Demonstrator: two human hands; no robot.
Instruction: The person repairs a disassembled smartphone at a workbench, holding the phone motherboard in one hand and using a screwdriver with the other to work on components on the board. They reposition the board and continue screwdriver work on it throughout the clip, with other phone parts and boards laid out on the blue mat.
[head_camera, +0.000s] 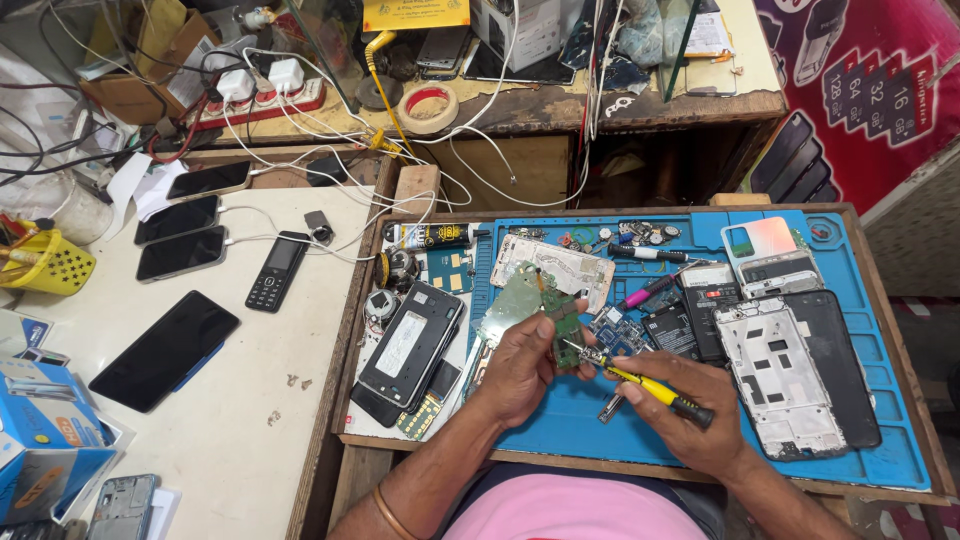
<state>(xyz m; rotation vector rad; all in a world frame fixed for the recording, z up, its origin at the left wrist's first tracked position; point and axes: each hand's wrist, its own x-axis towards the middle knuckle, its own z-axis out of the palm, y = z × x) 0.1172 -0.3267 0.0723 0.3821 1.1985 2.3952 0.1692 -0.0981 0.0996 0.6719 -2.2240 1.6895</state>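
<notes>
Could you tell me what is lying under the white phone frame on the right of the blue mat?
The white phone frame lies partly on a black phone, which rests on the blue mat. The covered part of the phone cannot be seen.

You work on a blue mat (880, 440). Your right hand (690, 410) holds a yellow-and-black screwdriver (650, 388); your left hand (520, 365) holds a green circuit board (565, 325). Nearby: a magenta pen (645, 292), a yellow perforated basket (55, 268).

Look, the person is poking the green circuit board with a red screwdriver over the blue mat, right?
Not quite: the screwdriver in the right hand is yellow, not red. The head view shows the left hand holding the green circuit board over the blue mat.
</notes>
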